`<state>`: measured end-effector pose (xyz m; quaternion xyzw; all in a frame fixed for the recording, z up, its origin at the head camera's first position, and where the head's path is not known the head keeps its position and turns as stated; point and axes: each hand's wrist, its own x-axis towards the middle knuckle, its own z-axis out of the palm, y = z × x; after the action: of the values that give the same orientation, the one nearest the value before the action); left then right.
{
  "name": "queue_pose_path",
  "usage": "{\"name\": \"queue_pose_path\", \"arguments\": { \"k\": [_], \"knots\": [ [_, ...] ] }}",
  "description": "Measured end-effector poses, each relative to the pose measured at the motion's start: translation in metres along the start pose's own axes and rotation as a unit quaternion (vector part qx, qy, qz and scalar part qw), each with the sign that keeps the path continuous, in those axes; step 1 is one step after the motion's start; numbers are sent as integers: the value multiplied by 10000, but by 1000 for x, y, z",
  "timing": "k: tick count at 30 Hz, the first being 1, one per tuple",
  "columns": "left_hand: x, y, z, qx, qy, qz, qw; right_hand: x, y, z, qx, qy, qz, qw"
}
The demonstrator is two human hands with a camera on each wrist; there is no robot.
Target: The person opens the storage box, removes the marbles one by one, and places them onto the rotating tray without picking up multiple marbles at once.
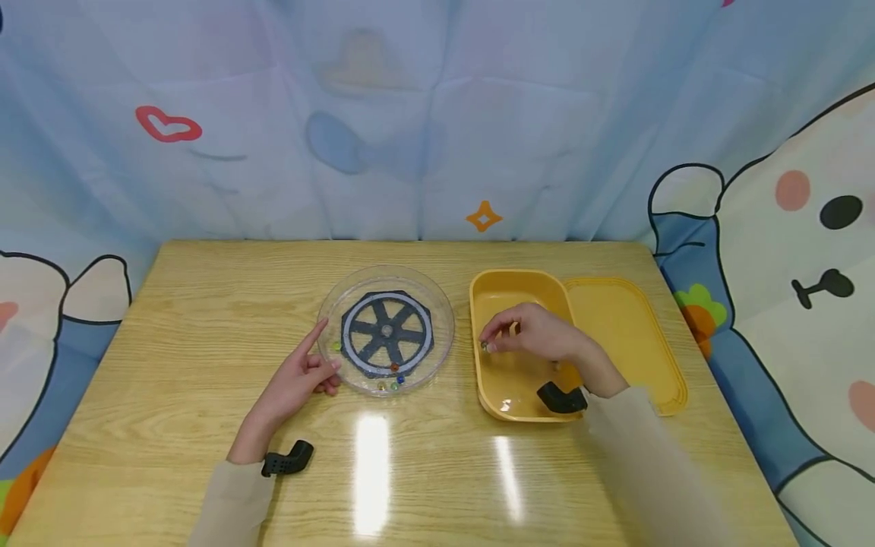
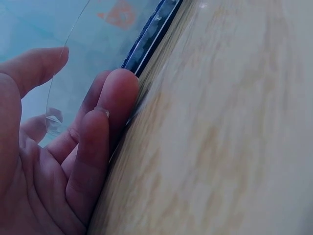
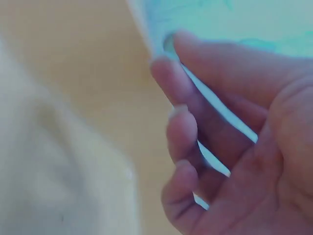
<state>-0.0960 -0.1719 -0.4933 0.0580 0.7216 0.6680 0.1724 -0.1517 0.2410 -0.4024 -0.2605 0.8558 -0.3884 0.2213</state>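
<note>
While the left hand (image 1: 301, 376) rests on the wooden table (image 1: 205, 319) with its fingers loosely spread against the rim of the clear round dish (image 1: 386, 328), the right hand (image 1: 536, 334) hovers inside the yellow box (image 1: 494, 384), thumb and forefinger pressed together on a small dark marble (image 1: 486, 346). That dish holds a dark spoked wheel (image 1: 386, 333), and a few coloured marbles (image 1: 393, 380) lie along its near edge. Just right of the box, touching it, lies its yellow lid (image 1: 629, 334). A black camera mount sits at each wrist. Behind the table hangs a pale blue cartoon curtain (image 1: 410, 114). No writing or label can be read on anything.
</note>
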Motion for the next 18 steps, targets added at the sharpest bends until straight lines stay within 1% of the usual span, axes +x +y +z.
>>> {"name": "queue_pose_path", "arguments": {
  "k": [3, 6, 10, 18],
  "knots": [
    [0, 1, 0, -15, -10, 11, 10000, 2, -10, 7, -57, 576, 13, 9983],
    [-1, 2, 1, -50, -26, 38, 10000, 8, -20, 18, 59, 975, -11, 9952],
    [-1, 3, 2, -115, -55, 74, 9999, 19, -31, 34, 202, 1319, 9, 9911],
    [-1, 3, 1, -95, -34, 93, 9999, 41, -58, 64, 637, 1908, 484, 9784]
  ]
}}
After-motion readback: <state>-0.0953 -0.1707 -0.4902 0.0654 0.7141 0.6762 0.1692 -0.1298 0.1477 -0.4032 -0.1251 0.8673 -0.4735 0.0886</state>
